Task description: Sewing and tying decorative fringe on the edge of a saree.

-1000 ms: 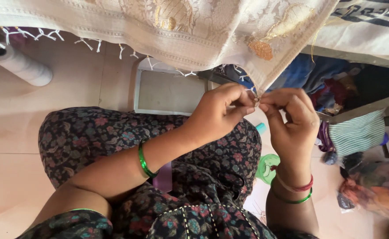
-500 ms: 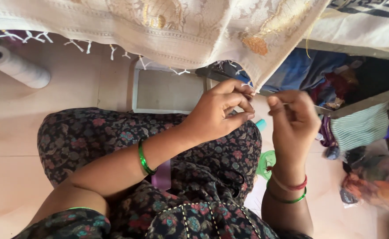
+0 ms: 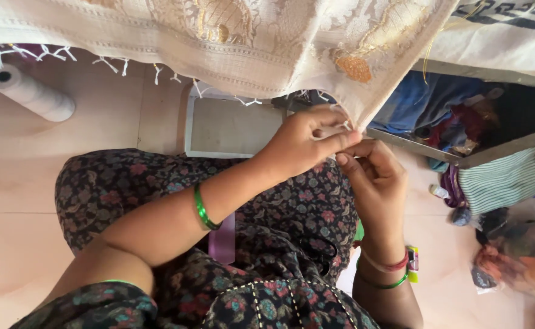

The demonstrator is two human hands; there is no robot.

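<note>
Pinching fringe tassel (image 3: 343, 126) together: left hand (image 3: 304, 141), right hand (image 3: 374, 176); cream cloth (image 3: 243, 42) overhead, thread spool (image 3: 31, 92) beyond.

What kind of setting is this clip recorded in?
Probably a home textile workspace, with the person seated on a tiled floor. Both hands, left hand and right hand, work the fringe of a cream embroidered cloth. A thread cone lies nearby, and folded fabrics are piled at the right.

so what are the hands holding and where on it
The left hand pinches the fringed corner edge of the cream embroidered cloth; the right hand works its white fringe threads just below.
</note>
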